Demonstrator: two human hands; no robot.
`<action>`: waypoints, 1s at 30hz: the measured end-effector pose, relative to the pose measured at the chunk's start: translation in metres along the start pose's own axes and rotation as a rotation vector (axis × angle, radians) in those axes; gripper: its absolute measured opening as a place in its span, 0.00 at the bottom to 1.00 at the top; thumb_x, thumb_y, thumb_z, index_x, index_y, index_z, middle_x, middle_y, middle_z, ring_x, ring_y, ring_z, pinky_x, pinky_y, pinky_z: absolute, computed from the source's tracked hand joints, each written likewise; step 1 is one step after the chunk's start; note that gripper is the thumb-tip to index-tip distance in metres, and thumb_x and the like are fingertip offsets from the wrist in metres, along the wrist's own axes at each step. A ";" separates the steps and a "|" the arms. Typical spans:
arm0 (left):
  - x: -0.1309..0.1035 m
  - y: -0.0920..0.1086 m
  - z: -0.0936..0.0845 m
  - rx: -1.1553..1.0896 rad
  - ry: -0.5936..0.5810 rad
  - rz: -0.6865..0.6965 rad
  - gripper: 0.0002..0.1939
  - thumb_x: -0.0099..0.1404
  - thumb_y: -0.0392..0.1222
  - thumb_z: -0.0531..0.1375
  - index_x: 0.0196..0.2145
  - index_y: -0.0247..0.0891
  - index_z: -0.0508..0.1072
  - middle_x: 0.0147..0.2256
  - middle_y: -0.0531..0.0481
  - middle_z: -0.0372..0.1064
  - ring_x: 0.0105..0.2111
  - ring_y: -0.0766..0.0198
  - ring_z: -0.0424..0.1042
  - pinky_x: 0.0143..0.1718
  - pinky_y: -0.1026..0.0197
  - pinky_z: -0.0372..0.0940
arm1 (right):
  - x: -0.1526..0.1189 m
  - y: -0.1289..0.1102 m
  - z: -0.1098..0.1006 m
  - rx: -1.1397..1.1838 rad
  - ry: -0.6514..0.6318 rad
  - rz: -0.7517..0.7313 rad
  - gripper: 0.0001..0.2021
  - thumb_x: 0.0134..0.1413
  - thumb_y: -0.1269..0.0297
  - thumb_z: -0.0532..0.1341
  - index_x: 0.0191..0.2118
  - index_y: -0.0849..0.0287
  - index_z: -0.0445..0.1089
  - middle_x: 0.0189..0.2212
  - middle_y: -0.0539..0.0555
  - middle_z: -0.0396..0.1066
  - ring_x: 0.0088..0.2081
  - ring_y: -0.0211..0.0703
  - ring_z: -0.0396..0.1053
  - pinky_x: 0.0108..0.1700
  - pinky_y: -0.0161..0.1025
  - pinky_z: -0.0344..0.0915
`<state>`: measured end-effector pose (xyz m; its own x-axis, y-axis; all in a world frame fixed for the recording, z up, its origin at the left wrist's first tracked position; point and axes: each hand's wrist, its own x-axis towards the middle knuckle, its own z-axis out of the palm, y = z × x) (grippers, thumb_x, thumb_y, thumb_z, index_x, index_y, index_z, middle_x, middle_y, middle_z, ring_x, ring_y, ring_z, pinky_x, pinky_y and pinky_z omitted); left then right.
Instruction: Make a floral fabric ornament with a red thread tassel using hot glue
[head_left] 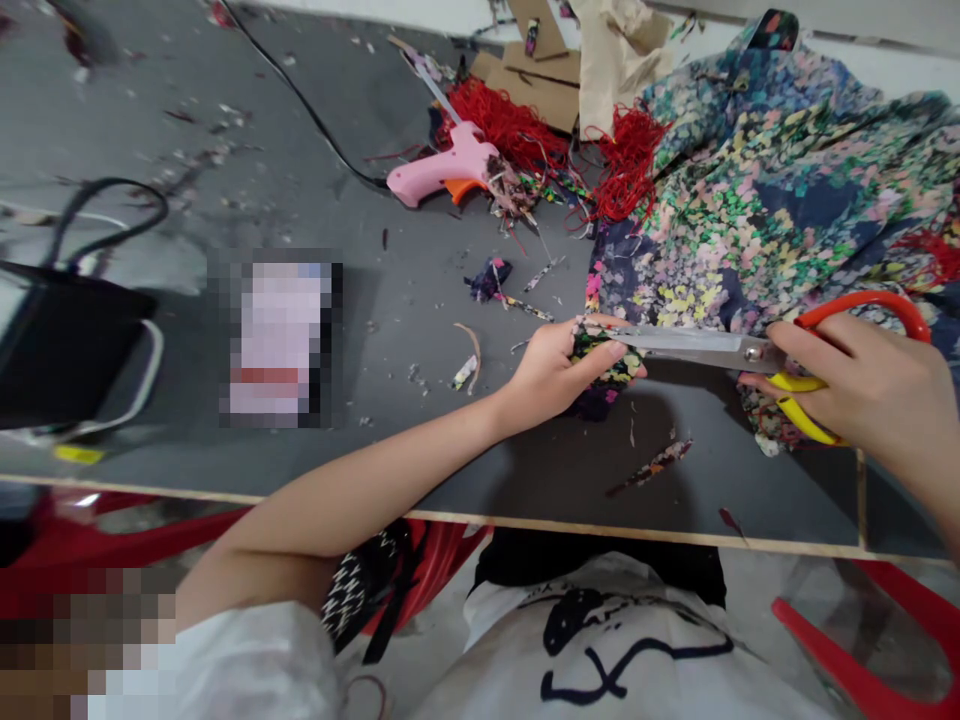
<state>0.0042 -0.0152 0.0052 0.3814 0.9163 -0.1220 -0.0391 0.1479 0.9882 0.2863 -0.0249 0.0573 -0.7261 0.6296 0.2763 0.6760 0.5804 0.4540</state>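
Note:
My left hand [559, 365] pinches a piece of dark floral fabric [600, 372] above the grey table, thumb on top. In my right hand [862, 385] is a pair of scissors [694, 343] with a red and a yellow handle loop. The blades point left, and their tips lie at the edge of the held fabric by my left fingers; whether they cut into it I cannot tell. Behind the scissors spreads a large floral cloth [757, 215]. Part of the cloth also shows below my right hand.
A pink glue gun [442, 170] with a black cord lies beside red threads [514, 125] and cardboard [540, 75]. To the left are a blurred-out phone [274, 340] and a black box [67, 340]. Fabric scraps [487, 280] litter the grey table [390, 450]. Red chairs [892, 640] stand below its front edge.

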 end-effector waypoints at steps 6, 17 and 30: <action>0.001 -0.002 0.000 0.005 0.012 -0.014 0.19 0.61 0.53 0.60 0.41 0.34 0.69 0.29 0.48 0.79 0.33 0.57 0.80 0.36 0.60 0.75 | 0.000 -0.001 0.002 -0.011 0.010 0.004 0.17 0.55 0.48 0.59 0.40 0.56 0.68 0.23 0.49 0.62 0.25 0.40 0.62 0.22 0.34 0.50; 0.001 -0.003 0.000 -0.006 -0.005 -0.047 0.23 0.60 0.56 0.61 0.43 0.33 0.70 0.29 0.48 0.79 0.33 0.57 0.80 0.37 0.59 0.75 | -0.001 0.000 0.005 0.013 0.023 -0.010 0.13 0.55 0.53 0.59 0.39 0.58 0.68 0.23 0.49 0.65 0.25 0.38 0.63 0.24 0.33 0.51; 0.001 -0.002 0.000 -0.030 -0.024 -0.049 0.24 0.59 0.58 0.61 0.42 0.35 0.69 0.30 0.47 0.79 0.34 0.56 0.80 0.37 0.58 0.75 | 0.001 0.001 0.001 0.044 -0.003 -0.001 0.17 0.55 0.49 0.59 0.39 0.59 0.69 0.25 0.51 0.66 0.25 0.40 0.64 0.23 0.34 0.54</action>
<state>0.0047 -0.0145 0.0034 0.4055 0.8986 -0.1675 -0.0477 0.2038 0.9778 0.2864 -0.0234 0.0568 -0.7267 0.6302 0.2735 0.6800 0.6033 0.4166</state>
